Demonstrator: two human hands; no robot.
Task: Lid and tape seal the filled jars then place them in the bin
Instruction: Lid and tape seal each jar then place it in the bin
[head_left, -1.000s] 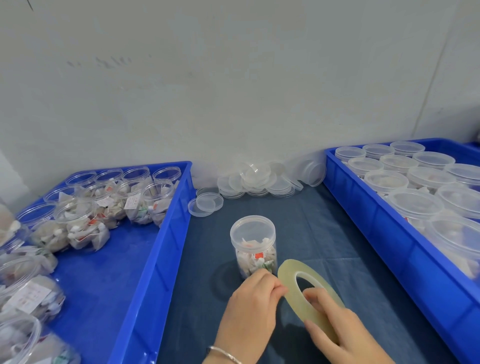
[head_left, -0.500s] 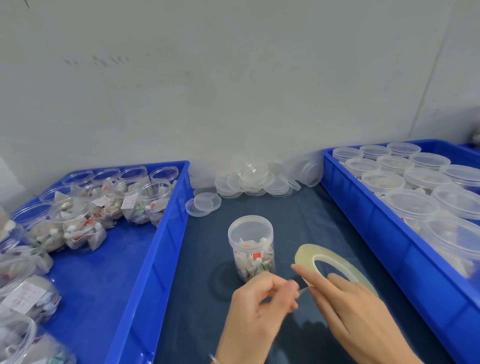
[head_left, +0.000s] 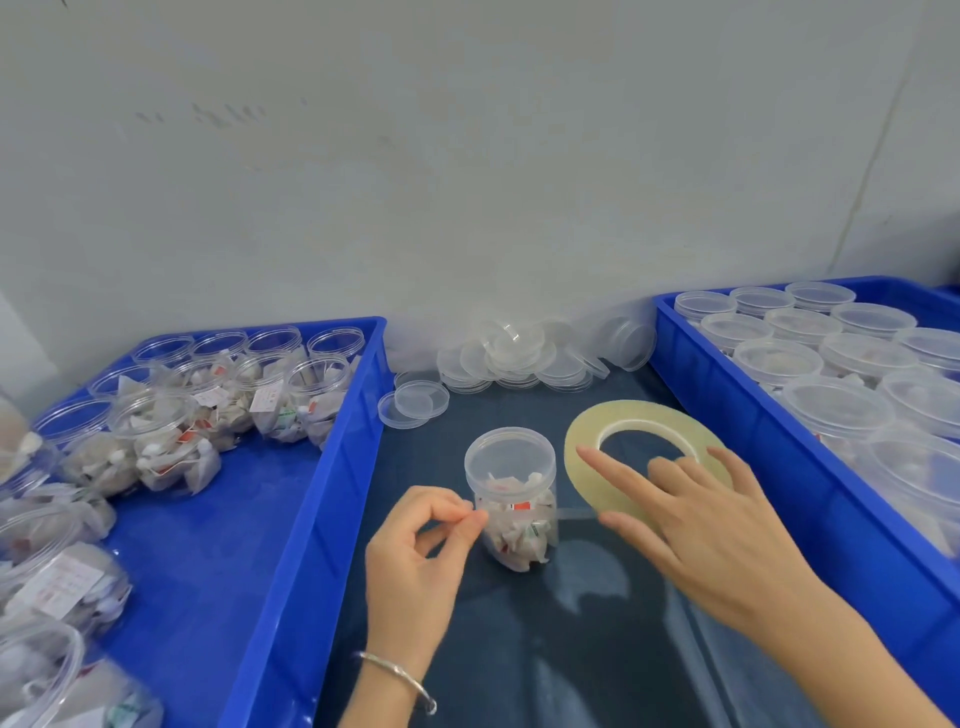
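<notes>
1. The lidded jar (head_left: 511, 496) is standing upright mid-desk, between both hands, so tape can wrap its lid seam.
2. The left hand (head_left: 415, 566), at the jar's 8 o'clock, is pinching the tape's free end.
3. The right hand (head_left: 696, 525), at 3 o'clock, is gripping the tape roll (head_left: 631, 457), probably feeding out tape.

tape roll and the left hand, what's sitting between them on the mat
In the head view, the lidded jar stands between the left hand and the tape roll. A thin strip of tape seems to run from the roll toward the jar.
</notes>
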